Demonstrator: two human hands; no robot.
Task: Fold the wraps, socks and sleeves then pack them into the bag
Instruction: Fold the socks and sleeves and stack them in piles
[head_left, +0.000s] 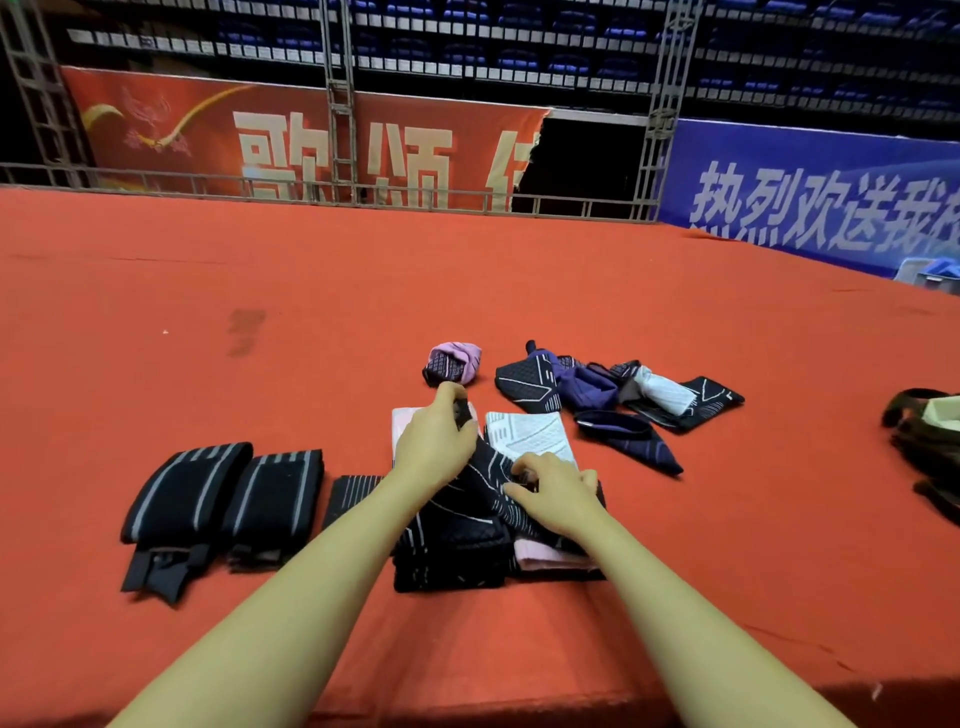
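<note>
Folding a black white-lined fabric sleeve (483, 499), our left hand (434, 441) and right hand (558, 491) pinched it — two folded black grey-striped wraps (223, 493) at nine o'clock were done; the loose purple-black sock heap (597, 389) at one o'clock remained — nothing was packed.

A flat orange-red carpet (208, 270) fills the frame. At lower left, two folded black wraps (223, 499) carry grey stripes. At centre, a black sock with thin white lines (467, 499) overlies a white sock with grey line pattern (530, 434). Above, a rolled pink and black quilted sock (453, 362); right, a loose purple, black and white pile (613, 389).
</note>
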